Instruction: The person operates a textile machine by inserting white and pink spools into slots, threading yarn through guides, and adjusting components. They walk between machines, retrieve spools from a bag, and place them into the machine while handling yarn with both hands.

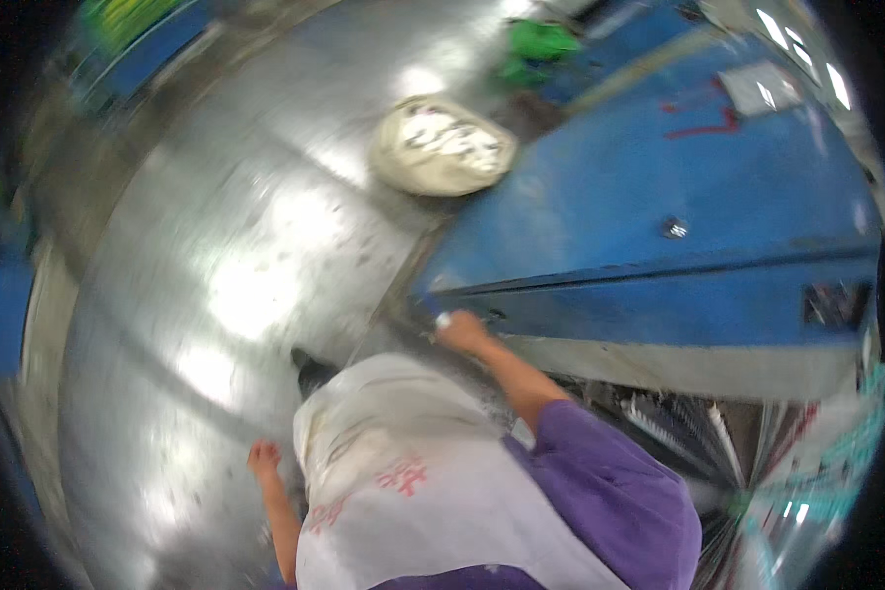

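My right hand [462, 332] is closed, held out in front of the blue cabinet's near corner. A small white thing [443, 321] shows at its fingertips, too blurred to name. My left hand [263, 458] hangs low at my left side over the grey floor, its fingers curled in, and nothing shows in it. Between my arms is a white apron [393, 423] with red marks, worn over purple sleeves. The blue cabinet [600, 216] has a round metal knob [676, 228] on its face.
Ahead on the shiny floor [206, 226] stands a cream sack [403, 162] filled with white pieces. Beyond it lies something green [541, 44]. To my right, many threads [718, 433] fan out beside the cabinet. Blue machinery [5, 285] lines the left edge.
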Demonstrator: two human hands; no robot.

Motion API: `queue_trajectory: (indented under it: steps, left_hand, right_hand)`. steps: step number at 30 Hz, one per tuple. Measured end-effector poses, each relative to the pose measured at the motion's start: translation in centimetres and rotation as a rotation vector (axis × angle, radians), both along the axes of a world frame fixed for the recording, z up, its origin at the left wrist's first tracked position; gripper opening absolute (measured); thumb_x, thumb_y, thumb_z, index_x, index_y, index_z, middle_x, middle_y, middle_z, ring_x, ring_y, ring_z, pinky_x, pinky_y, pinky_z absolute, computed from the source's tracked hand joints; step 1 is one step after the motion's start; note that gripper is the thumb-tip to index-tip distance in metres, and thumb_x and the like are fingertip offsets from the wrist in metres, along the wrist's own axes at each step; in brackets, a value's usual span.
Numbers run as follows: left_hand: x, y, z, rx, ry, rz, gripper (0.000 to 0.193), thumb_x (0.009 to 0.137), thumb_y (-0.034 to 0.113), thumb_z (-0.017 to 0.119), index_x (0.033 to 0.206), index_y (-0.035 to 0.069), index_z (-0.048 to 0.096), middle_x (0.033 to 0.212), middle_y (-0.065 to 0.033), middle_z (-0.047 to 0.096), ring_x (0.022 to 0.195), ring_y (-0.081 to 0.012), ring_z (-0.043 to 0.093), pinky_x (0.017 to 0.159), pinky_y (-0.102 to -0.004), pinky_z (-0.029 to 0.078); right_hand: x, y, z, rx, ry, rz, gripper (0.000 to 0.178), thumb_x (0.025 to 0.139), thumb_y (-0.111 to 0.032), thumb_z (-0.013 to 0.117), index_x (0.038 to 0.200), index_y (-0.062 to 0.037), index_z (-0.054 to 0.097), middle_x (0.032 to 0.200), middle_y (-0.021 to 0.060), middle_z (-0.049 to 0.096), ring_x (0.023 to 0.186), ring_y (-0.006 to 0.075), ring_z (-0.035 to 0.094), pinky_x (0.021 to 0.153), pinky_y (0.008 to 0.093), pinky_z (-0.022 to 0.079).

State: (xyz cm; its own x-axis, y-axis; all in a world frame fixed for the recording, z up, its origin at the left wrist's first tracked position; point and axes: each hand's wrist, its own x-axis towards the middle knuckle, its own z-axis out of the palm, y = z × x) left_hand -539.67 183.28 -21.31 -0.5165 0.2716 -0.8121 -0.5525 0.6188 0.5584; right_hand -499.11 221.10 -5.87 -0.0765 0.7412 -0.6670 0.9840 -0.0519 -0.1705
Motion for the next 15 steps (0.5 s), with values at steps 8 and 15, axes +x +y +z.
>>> queue_trajectory:
  steps: [8, 15]
  left_hand:
    - [-10.2, 6.5, 1.9, -0.032, -0.066, -0.159, 0.014, 0.090, 0.015, 0.055, 0.090, 0.001, 0.057, 0.075, -0.0095, 0.062, 0.057, -0.0141, 0.057, 0.045, -0.0251, 0.042]
    - [-17.2, 32.9, 3.9, 0.225, 0.212, -0.508, 0.021, 0.090, 0.018, 0.052, 0.094, -0.001, 0.060, 0.079, -0.0068, 0.063, 0.066, -0.0129, 0.059, 0.053, -0.0256, 0.047]
  right_hand:
    - [0.1, -4.9, -1.0, -0.196, -0.090, -0.167, 0.047, 0.074, -0.039, 0.065, 0.096, 0.0030, 0.066, 0.101, 0.0231, 0.064, 0.094, 0.0378, 0.061, 0.081, 0.0453, 0.048]
    - [-1.4, -6.8, -5.1, -0.198, -0.086, -0.079, 0.033, 0.078, -0.028, 0.061, 0.081, 0.0042, 0.067, 0.080, 0.0224, 0.067, 0.077, 0.0343, 0.066, 0.073, 0.0457, 0.051]
